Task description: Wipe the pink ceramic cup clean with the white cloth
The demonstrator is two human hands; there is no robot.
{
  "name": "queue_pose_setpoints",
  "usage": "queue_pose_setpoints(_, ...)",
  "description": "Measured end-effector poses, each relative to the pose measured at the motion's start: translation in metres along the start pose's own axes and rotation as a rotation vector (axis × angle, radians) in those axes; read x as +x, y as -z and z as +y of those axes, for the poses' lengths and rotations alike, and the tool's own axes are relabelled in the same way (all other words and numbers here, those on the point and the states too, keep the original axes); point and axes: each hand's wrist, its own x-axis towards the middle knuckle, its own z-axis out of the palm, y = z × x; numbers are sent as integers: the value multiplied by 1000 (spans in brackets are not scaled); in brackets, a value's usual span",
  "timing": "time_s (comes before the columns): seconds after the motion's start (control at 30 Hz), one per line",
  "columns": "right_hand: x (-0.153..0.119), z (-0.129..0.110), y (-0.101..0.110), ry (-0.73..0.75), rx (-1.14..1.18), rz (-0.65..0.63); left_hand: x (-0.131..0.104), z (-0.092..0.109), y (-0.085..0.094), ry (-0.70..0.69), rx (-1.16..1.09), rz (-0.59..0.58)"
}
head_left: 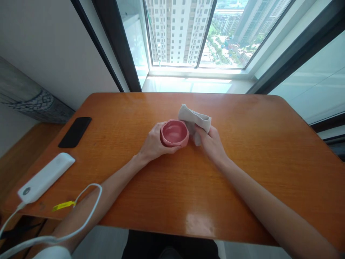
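A small pink bowl [175, 133] is held above the wooden table, its opening turned up towards me. My left hand [156, 144] grips it from the left, with the thumb along the near side and the other fingers mostly hidden behind. Just to the right, my right hand [211, 142] pinches a folded whitish cloth [194, 118]. The cloth is beside the bowl's right side; whether it touches the rim I cannot tell. Part of the cloth hangs below my right fingers.
On the left of the wooden table [242, 172] lie a black phone [75, 132] and a white power strip or power bank [46, 177]. A white cable [94, 205] with a yellow tag [64, 205] loops over my left forearm. A window [196, 36] stands beyond the table's far edge.
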Motion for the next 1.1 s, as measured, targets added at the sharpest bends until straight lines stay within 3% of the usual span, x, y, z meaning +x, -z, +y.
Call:
queue_pose_setpoints(0.07, -7, 10, 6, 35, -30, 112, 1, -2, -1, 19, 5, -26)
queue_pose_setpoints(0.27, -25, 37, 18, 84, -35, 250, 1, -7, -7, 26, 24, -80)
queue_pose_setpoints(0.63, -38, 47, 16, 60, 32, 296, 3, -22, -8, 30, 113, -83)
queue_pose_setpoints(0.73, -47, 40, 18, 227, -49, 290, -4, -14, -4, -92, 156, 15)
queue_pose_setpoints(0.83, -66, 26, 22, 650, -270, 135, -21, 10, 8, -359, 226, 133)
queue_pose_setpoints(0.9, -86, 16, 22, 851, -536, -73, -38, 28, 19, -504, 277, 130)
queue_pose_setpoints(1.0, -118, 8, 16, 846, -834, -472, -71, 44, 35, -517, 318, -42)
queue_pose_setpoints(1.1, -140, 9, 8, 791, -895, -645, -102, 45, 44, -364, 262, -107)
